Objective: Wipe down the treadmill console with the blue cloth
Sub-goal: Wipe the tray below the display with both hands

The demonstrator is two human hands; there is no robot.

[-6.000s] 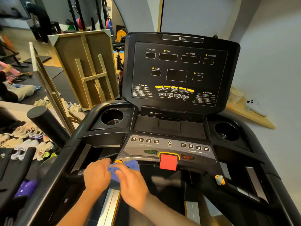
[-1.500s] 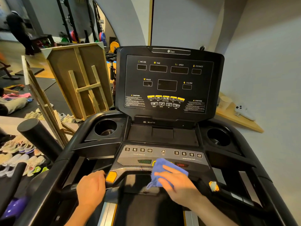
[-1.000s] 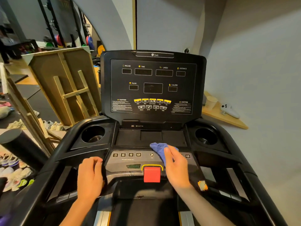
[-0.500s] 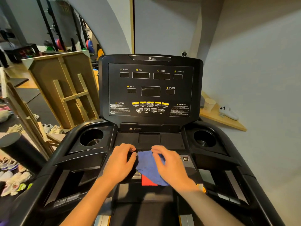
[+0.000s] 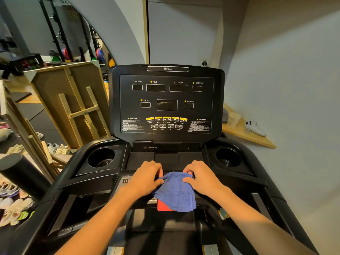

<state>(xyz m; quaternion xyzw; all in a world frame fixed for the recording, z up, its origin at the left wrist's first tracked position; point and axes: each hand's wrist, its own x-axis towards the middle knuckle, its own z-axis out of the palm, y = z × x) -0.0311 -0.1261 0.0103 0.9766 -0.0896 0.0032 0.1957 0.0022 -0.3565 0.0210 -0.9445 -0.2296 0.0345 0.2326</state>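
The black treadmill console (image 5: pixel 166 105) stands upright ahead, its displays dark, with yellow buttons in a row low on the panel. Below it, the blue cloth (image 5: pixel 176 191) hangs spread over the lower grey button panel and covers most of the red stop button (image 5: pixel 162 207). My left hand (image 5: pixel 145 178) pinches the cloth's upper left corner. My right hand (image 5: pixel 200 178) pinches its upper right corner. Both hands hold the cloth stretched between them, just in front of the flat tray.
Cup holders sit left (image 5: pixel 101 158) and right (image 5: pixel 228 157) of the tray. Wooden frames (image 5: pixel 73 105) lean at the left, with shoes (image 5: pixel 12 205) on the floor. A wooden shelf (image 5: pixel 246 133) at the right holds a paper cup (image 5: pixel 233 119) and a white controller (image 5: pixel 254 127).
My left hand left the handrail and joined the right on the cloth. The cloth, bunched under my right hand a second ago, now hangs spread open between both hands.
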